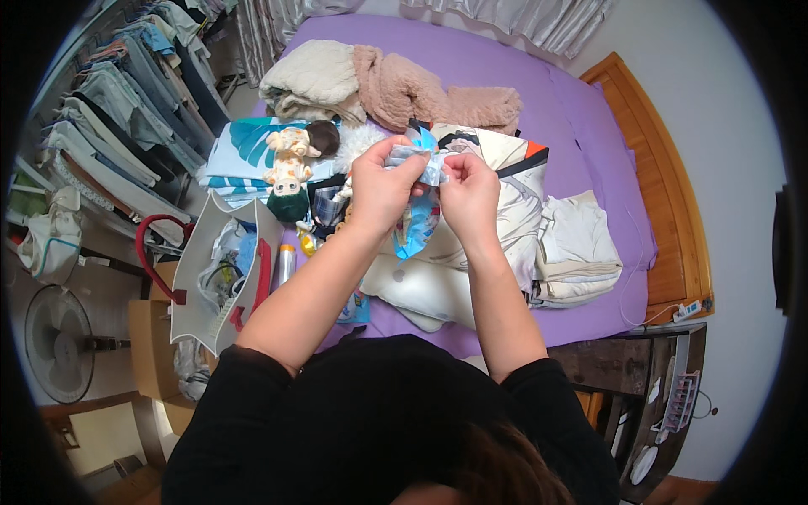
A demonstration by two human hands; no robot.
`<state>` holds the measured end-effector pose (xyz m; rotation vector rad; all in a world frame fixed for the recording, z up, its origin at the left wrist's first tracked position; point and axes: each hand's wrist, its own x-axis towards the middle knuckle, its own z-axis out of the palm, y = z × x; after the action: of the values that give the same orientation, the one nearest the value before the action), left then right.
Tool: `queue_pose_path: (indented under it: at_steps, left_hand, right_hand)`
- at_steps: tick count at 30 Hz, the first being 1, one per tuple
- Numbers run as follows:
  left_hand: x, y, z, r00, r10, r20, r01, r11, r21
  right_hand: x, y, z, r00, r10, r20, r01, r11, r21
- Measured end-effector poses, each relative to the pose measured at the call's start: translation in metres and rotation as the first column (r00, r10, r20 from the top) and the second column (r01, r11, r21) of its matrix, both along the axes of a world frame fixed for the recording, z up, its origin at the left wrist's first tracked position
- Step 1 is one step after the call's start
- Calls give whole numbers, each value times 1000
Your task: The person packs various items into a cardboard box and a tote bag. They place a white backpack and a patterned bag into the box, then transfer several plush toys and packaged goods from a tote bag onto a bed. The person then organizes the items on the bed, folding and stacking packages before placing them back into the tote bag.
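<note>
My left hand (pixel 384 186) grips a small pale, crinkled packet (pixel 416 163) that looks like plastic or paper. The fingers of my right hand (pixel 468 189) pinch its right side. A bright blue printed plastic bag (pixel 416 224) shows below and between my hands; whether a hand holds it too, I cannot tell. Under my forearms lie a white pillow (pixel 423 284) and a folded cream printed bedding piece (pixel 514 208). Left of my left hand, two dolls (pixel 291 161) rest on folded white and teal fabric (pixel 243 148).
A white tote bag (pixel 211 297) with red handles stands open at the left, holding plastic-wrapped items. Folded white clothes (pixel 577 246) sit to the right on the purple bed sheet (pixel 581 107). Plush blankets (pixel 404 88) lie at the back. A capped bottle (pixel 287 262) is beside the tote.
</note>
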<state>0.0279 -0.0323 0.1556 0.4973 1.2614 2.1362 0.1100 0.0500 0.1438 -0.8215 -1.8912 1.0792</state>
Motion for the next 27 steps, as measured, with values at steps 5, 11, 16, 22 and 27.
queue_pose_path:
  at_steps: [5,11,16,22,27]
  left_hand:
    - [-10,-8,-14,994,53,-91,-56,998,-25]
    - [-12,-36,-28,998,-35,59,31,997,69]
    - [-19,-63,-39,945,-319,70,307,940,147]
    - [-25,-71,-64,857,-429,285,424,902,80]
    - [-16,-40,-86,907,-253,338,263,965,17]
  right_hand:
    - [4,-4,-11,976,103,-194,-146,964,-223]
    - [34,-13,-20,923,134,-362,-274,887,-371]
    - [41,-28,-35,966,138,-218,-182,964,-196]
    - [55,-12,-58,997,-61,37,53,981,184]
    - [81,-4,-79,958,-33,284,-90,907,410]
